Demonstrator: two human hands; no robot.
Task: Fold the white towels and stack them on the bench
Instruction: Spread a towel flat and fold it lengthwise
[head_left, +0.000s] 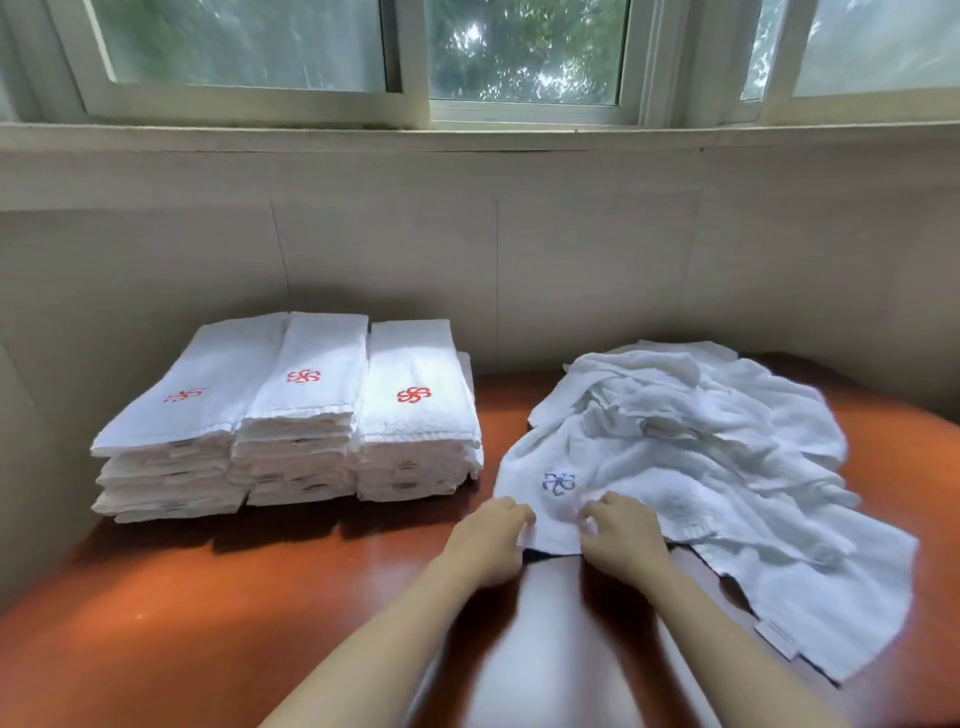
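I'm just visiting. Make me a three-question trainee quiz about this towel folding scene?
1. True or false: the logos on the folded towel stacks are blue.
2. How many stacks stand side by side on the bench?
3. What do the left hand and right hand grip? A) a folded stack B) the near edge of the towel with the blue logo C) the window frame

Key: 1 false, they are red; 2 three; 3 B, on top of the unfolded towel pile.
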